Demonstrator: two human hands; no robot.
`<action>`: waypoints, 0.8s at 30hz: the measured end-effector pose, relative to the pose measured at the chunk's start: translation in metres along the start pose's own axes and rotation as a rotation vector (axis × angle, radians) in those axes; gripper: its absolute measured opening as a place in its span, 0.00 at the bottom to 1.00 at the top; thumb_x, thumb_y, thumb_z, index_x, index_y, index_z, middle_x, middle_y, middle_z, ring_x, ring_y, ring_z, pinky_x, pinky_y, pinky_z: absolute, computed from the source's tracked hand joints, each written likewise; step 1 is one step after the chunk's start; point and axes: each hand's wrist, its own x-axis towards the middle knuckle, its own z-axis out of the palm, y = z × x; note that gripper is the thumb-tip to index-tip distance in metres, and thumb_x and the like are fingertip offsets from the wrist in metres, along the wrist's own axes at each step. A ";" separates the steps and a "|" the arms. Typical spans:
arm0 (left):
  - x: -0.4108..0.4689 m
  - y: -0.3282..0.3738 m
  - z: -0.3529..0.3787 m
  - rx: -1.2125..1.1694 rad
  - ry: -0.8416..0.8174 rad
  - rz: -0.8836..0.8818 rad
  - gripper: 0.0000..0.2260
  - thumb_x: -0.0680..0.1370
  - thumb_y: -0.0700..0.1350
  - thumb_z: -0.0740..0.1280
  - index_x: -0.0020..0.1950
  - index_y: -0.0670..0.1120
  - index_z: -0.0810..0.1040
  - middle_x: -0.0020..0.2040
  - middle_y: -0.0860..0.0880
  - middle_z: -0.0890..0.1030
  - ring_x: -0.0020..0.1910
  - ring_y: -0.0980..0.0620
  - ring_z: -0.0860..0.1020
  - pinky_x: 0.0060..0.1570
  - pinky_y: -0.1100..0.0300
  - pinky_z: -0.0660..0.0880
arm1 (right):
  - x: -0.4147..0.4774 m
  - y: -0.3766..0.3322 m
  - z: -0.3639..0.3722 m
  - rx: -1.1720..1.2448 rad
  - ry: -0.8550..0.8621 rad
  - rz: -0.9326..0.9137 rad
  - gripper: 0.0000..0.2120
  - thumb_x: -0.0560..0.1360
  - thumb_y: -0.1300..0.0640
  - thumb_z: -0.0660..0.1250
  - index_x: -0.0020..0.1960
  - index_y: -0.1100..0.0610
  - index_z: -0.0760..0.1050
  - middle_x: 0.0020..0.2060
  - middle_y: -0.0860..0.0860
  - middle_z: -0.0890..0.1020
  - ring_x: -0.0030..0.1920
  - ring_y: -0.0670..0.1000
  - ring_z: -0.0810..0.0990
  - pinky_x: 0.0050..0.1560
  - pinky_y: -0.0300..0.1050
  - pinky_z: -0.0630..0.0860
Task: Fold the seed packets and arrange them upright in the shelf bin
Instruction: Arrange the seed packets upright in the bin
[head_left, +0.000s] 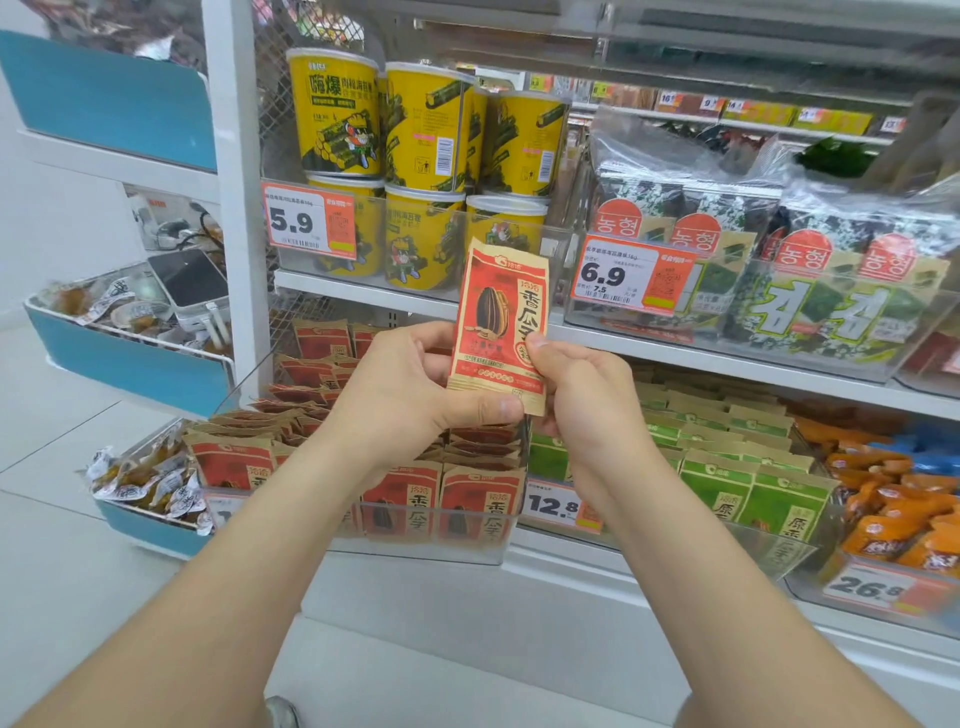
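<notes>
A red and tan seed packet (501, 317) with a sunflower seed picture stands upright in front of the shelves, held by both hands. My left hand (410, 389) grips its left edge and bottom, thumb across the lower front. My right hand (576, 387) pinches its right edge, thumb on the front. Below them a clear shelf bin (467, 551) holds several matching red packets (480, 506), some upright in the front row and others lying loose behind.
Green seed packets (727, 483) fill the neighbouring bin on the right, orange snack packs (904, 514) further right. Yellow tubs (421, 130) and seaweed packs (810, 280) stand on the shelf above. A blue-edged side rack (130, 364) with small snacks stands at left.
</notes>
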 end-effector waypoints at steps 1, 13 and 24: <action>0.000 0.000 0.000 -0.016 -0.007 0.001 0.25 0.69 0.38 0.84 0.64 0.46 0.83 0.49 0.46 0.90 0.52 0.49 0.89 0.57 0.54 0.84 | 0.000 0.000 0.001 0.012 0.012 -0.019 0.13 0.86 0.54 0.66 0.53 0.61 0.86 0.37 0.51 0.88 0.30 0.44 0.82 0.29 0.34 0.74; 0.003 -0.006 0.004 -0.154 -0.058 0.012 0.28 0.72 0.32 0.80 0.70 0.47 0.80 0.55 0.43 0.89 0.57 0.44 0.88 0.61 0.53 0.83 | 0.005 0.007 0.005 -0.070 0.176 -0.292 0.09 0.86 0.53 0.68 0.60 0.57 0.82 0.41 0.49 0.90 0.44 0.48 0.89 0.52 0.51 0.86; 0.004 -0.005 0.008 -0.100 -0.015 0.007 0.27 0.75 0.32 0.78 0.71 0.50 0.77 0.54 0.46 0.90 0.56 0.46 0.88 0.58 0.50 0.85 | 0.005 0.009 0.005 -0.078 0.180 -0.355 0.08 0.85 0.50 0.69 0.59 0.53 0.80 0.40 0.58 0.88 0.43 0.61 0.88 0.49 0.60 0.85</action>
